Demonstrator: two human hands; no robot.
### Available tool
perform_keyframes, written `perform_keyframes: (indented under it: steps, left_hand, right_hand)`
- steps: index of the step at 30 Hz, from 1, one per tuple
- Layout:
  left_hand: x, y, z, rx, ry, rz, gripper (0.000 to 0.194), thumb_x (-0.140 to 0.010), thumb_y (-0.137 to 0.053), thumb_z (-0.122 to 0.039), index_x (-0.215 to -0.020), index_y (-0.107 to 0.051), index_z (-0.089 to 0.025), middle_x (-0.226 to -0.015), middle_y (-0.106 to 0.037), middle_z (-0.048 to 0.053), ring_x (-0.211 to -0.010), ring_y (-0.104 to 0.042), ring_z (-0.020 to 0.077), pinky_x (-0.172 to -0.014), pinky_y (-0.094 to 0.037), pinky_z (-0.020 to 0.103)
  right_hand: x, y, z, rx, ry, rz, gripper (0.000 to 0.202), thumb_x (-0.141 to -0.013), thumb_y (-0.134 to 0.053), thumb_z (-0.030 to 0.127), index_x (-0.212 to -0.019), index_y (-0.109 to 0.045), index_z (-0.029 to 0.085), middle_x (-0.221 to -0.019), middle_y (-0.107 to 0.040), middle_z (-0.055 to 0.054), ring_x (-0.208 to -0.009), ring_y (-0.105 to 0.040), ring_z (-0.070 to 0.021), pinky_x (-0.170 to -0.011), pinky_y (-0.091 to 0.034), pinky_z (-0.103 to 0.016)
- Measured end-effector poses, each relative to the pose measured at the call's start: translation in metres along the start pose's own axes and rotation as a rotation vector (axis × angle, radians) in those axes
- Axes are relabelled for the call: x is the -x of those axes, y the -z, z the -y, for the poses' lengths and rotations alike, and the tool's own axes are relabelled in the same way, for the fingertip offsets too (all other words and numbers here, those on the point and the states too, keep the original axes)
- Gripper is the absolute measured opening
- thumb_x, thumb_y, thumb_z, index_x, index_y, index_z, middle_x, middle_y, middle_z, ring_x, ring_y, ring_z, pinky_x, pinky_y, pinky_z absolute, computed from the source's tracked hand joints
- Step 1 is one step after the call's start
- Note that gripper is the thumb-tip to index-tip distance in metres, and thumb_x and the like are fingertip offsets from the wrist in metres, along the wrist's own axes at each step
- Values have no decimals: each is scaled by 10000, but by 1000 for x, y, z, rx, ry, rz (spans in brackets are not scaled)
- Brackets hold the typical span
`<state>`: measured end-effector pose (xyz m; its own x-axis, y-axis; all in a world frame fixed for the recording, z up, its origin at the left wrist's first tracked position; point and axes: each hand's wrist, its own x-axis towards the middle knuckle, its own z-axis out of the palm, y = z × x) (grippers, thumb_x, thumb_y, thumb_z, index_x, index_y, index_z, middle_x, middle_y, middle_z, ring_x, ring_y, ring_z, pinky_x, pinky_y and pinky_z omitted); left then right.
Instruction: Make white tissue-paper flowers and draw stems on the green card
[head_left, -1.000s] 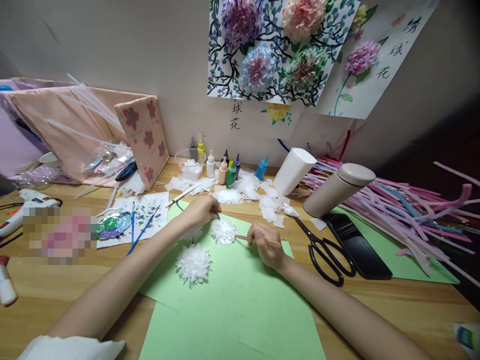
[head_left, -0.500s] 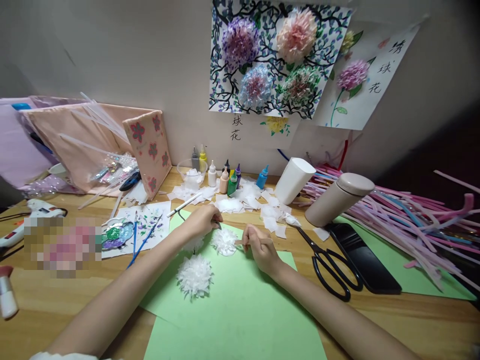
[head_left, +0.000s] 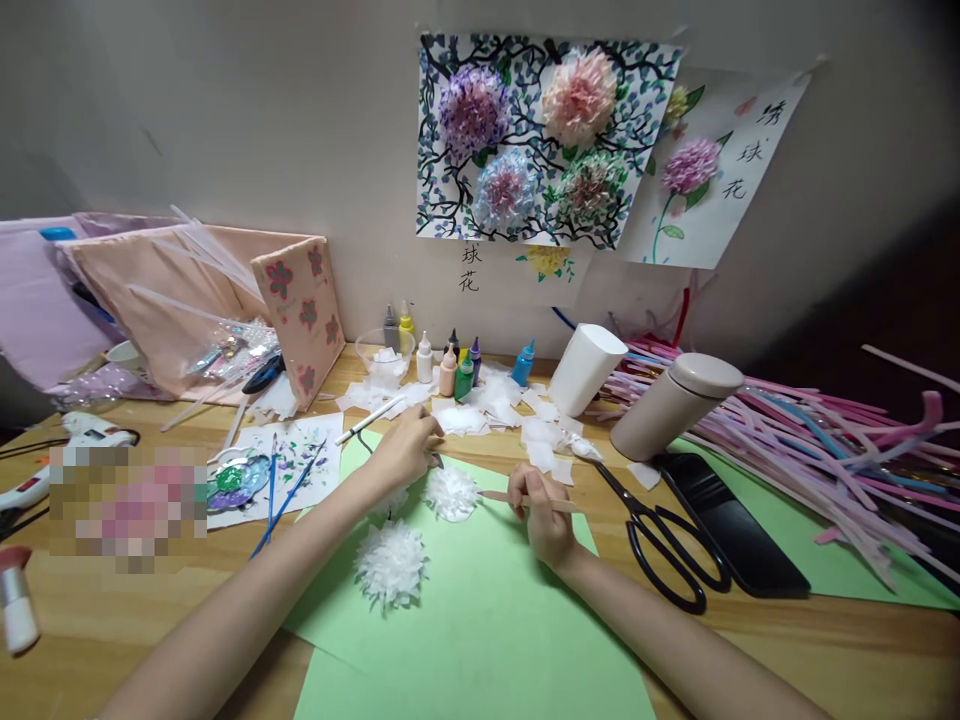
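Observation:
A white paper pompom flower lies on the green paper between my hands. My right hand is closed on a thin wooden stick, whose tip reaches the flower's right edge. Behind and left of that flower is my left hand, fingers bent and pressed together over something small and dark that I cannot make out. A second, larger white flower lies nearer to me on the left. Partly hidden under my left wrist is a third one.
Black scissors, a phone and a beige bottle lie or stand to the right. Behind are white paper squares and paint bottles. Blue brushes and a palette sit left.
My right hand has moved a little to the right with the stick, and more of the stick shows. My left hand stays almost where it was. The camera view has shifted slightly.

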<state>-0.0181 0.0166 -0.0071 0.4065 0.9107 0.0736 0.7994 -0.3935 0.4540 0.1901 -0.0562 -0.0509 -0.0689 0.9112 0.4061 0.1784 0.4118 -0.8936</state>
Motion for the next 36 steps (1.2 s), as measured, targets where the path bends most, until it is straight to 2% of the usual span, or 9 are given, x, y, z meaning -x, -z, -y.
perform_keyframes:
  steps: [6, 10, 16, 21, 24, 27, 29, 33, 36]
  left_hand:
    - [-2, -1, 3, -22, -55, 64, 295, -644, -659, -176, -935, -610, -176, -1171, -545, 89, -1098, -486, 253, -935, -385, 342]
    - [-3, -2, 5, -33, -43, 82, 327, -652, -656, -201, -973, -600, -168, -1180, -555, 93, -1090, -503, 253, -941, -380, 345]
    - [-4, -1, 6, -38, -53, 59, 326, -615, -687, -186, -929, -604, -153, -1155, -557, 108, -1049, -526, 266, -905, -408, 350]
    - [-5, 19, 0, 95, -82, 10, 441, -585, -724, -205, -1009, -612, -161, -1189, -550, 108, -1079, -517, 258, -945, -399, 375]
    - [-2, 41, -11, 307, -41, -34, 328, -659, -670, -244, -975, -641, -158, -1100, -625, 85, -1016, -566, 220, -931, -426, 373]
    - [4, 58, -24, 629, 51, 113, 252, -684, -653, -262, -907, -665, -146, -970, -685, 64, -898, -623, 178, -836, -493, 317]
    - [10, 62, -32, 733, 53, 223, 214, -672, -668, -266, -851, -679, -150, -896, -701, 48, -835, -636, 157, -782, -505, 279]
    - [23, 52, -45, 708, -28, 542, 185, -661, -677, -263, -818, -685, -166, -791, -704, 22, -759, -643, 141, -707, -503, 238]
    - [27, 36, -50, 555, -69, 552, 148, -678, -642, -204, -815, -675, -158, -771, -701, 26, -725, -642, 137, -641, -487, 212]
  right_hand:
    - [-8, -2, 4, -136, -170, -62, 443, -909, -270, 482, -593, -413, 207, -488, -380, 35, -416, -374, -111, -433, -307, -254]
    - [-17, -3, 4, -238, -296, -94, 390, -874, -302, 554, -705, -414, 221, -549, -466, 28, -508, -473, -137, -502, -383, -257]
    - [-29, -3, -12, -400, -351, -2, 397, -857, -305, 592, -756, -409, 223, -601, -535, 10, -590, -522, -154, -587, -413, -275]
    - [-44, 0, -17, -412, -344, 96, 451, -825, -314, 641, -729, -417, 213, -563, -520, 22, -517, -493, -136, -528, -380, -255]
    - [-51, 2, -18, -439, -359, 108, 497, -799, -295, 684, -701, -409, 210, -526, -493, 26, -492, -486, -136, -492, -362, -247]
    - [-54, 4, -17, -445, -376, 105, 523, -800, -239, 697, -668, -389, 214, -486, -456, 34, -451, -457, -134, -471, -337, -245]
    - [-53, 4, -16, -445, -382, 105, 529, -800, -221, 699, -652, -379, 217, -467, -442, 39, -430, -436, -132, -468, -329, -245]
    - [-51, 6, -14, -433, -382, 107, 517, -816, -212, 679, -649, -375, 218, -469, -438, 35, -430, -422, -131, -468, -320, -248]
    - [-47, 8, -13, -384, -306, 19, 465, -846, -241, 621, -664, -386, 219, -510, -435, 34, -460, -427, -129, -488, -325, -251]
